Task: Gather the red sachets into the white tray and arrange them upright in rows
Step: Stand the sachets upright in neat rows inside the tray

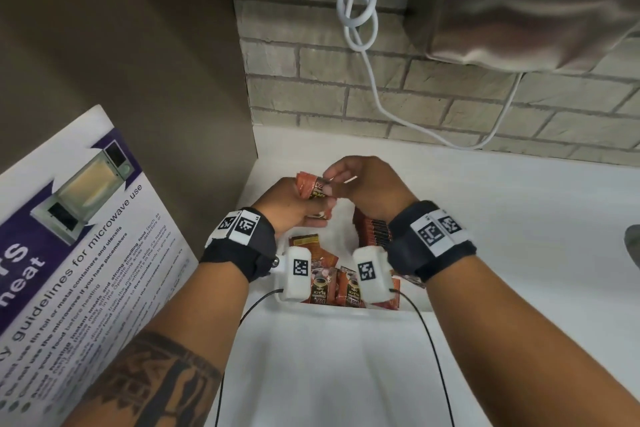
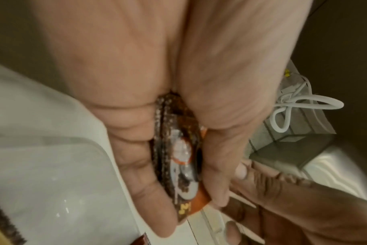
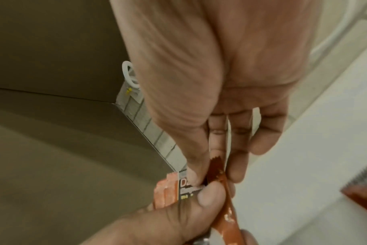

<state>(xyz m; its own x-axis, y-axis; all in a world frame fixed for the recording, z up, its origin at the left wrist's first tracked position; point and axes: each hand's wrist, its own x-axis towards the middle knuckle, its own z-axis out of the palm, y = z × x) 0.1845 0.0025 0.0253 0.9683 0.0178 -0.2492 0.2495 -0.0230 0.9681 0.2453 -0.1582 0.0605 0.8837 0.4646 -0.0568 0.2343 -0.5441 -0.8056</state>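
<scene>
Above the white tray [image 1: 346,309], left grip [image 1: 291,208] clasps a sachet bundle [image 1: 310,187]; right grip [image 1: 367,184] pinches its top.

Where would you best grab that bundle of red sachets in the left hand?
Judging by its pose, pinch the bundle of red sachets at the free top ends poking above the left hand, coming from the right, as the right hand does; the lower part is wrapped by fingers.
</scene>
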